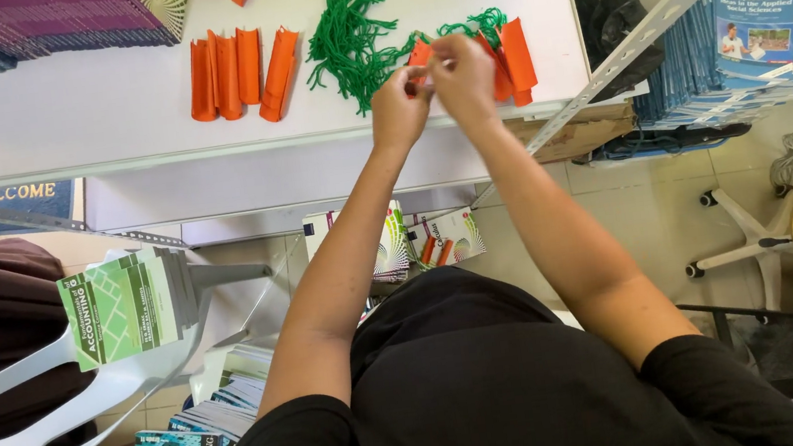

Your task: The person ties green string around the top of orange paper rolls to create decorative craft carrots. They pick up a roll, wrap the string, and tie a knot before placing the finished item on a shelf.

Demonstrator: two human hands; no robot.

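Pinching one orange paper piece (418, 53) between both hands, your left hand (399, 107) and right hand (463, 79) meet fingertip to fingertip at the near table (52, 124) edge. Green yarn (349, 42) lies touching it. Four orange rolls (242, 70) lie finished-looking to the left; several more wait by your right hand (515, 57).

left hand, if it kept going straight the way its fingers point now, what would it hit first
Probably the orange paper piece pinched between the left hand and right hand; just beyond it lies the pile of green yarn on the white table. Depth is unclear.
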